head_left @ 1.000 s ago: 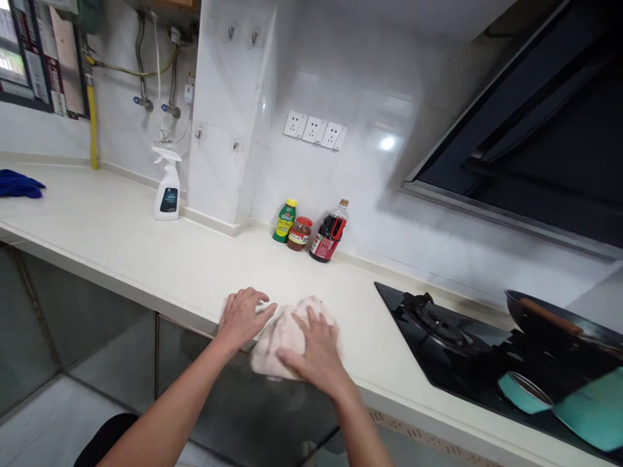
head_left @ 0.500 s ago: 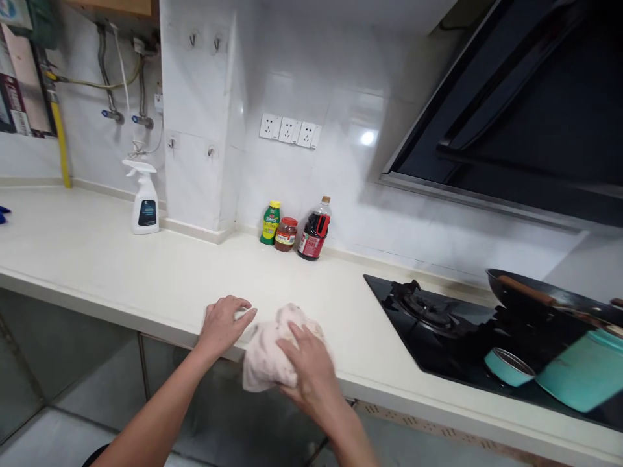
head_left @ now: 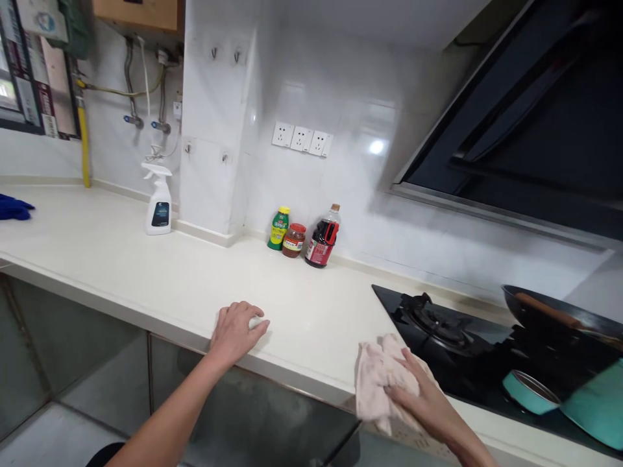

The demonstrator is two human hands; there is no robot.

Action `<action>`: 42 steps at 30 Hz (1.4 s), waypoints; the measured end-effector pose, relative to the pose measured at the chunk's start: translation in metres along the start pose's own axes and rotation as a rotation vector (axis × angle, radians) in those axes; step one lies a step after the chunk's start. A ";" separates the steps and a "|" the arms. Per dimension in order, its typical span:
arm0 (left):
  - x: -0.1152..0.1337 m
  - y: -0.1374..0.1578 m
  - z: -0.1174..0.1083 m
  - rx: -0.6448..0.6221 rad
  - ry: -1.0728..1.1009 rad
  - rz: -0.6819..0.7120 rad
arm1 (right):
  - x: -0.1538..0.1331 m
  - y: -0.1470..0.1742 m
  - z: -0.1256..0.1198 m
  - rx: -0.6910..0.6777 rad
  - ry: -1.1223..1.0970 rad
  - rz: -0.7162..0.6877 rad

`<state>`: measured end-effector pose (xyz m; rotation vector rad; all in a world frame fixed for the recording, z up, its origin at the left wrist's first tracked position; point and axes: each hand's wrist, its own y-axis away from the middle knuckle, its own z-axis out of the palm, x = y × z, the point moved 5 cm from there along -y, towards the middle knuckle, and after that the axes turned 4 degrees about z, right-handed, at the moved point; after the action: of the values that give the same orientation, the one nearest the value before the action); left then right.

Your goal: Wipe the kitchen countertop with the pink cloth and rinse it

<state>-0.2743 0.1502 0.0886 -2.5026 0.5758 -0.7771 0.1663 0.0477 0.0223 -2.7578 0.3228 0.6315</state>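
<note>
My right hand (head_left: pixel 426 402) presses on a pale pink cloth (head_left: pixel 379 376) at the counter's front edge, beside the left corner of the black gas hob (head_left: pixel 479 370). Part of the cloth hangs over the edge, and its folds hide some of my fingertips. My left hand (head_left: pixel 237 332) rests on the cream countertop (head_left: pixel 195 272) near the front edge, fingers loosely bent and thumb apart, holding nothing. Behind the hands, against the wall, stand a green bottle with a yellow cap (head_left: pixel 278 229), a red-lidded jar (head_left: pixel 294 240) and a dark sauce bottle (head_left: pixel 322 240).
A white spray bottle (head_left: pixel 159 201) stands by the wall pillar. Blue cloth or gloves (head_left: pixel 14 207) lie at the far left. On the hob are a wok (head_left: pixel 559 311), a small teal pot (head_left: pixel 530 391) and a larger teal pot (head_left: pixel 598 402). A dark range hood (head_left: pixel 525 130) slants overhead.
My right hand has slid the cloth rightward along the counter's edge, up to the hob. The left hand stays at nearly the same spot on the counter. The view has shifted slightly.
</note>
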 end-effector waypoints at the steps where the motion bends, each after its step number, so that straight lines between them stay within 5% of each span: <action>1: 0.000 0.000 0.000 0.006 0.007 0.004 | -0.005 -0.013 0.005 0.015 0.013 0.028; 6: 0.000 0.002 0.000 0.055 0.016 0.040 | -0.057 -0.076 0.035 0.164 0.178 0.016; 12: -0.001 0.004 0.000 0.121 -0.012 0.069 | -0.146 -0.116 0.071 0.040 0.206 -0.079; 18: -0.002 0.005 -0.005 0.107 0.023 0.053 | -0.259 -0.066 0.106 -0.215 0.054 -0.469; 21: -0.007 0.005 -0.007 0.123 0.066 0.017 | -0.284 -0.019 0.104 -0.332 -0.015 -0.627; 25: -0.013 0.004 -0.005 0.116 0.086 -0.006 | -0.263 0.017 0.082 -0.359 -0.025 -0.686; 30: -0.010 0.005 -0.003 0.073 0.074 -0.001 | -0.174 0.020 0.048 -0.275 -0.002 -0.566; 36: -0.004 0.006 -0.004 0.072 0.083 0.049 | -0.059 -0.025 0.012 -0.226 0.028 -0.153; 42: -0.006 0.007 -0.003 -0.003 0.175 0.065 | -0.038 -0.094 0.012 -0.118 -0.009 0.044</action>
<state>-0.2823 0.1461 0.0847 -2.4208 0.7140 -0.9771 0.1547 0.1445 0.0506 -2.8659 0.3559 0.6953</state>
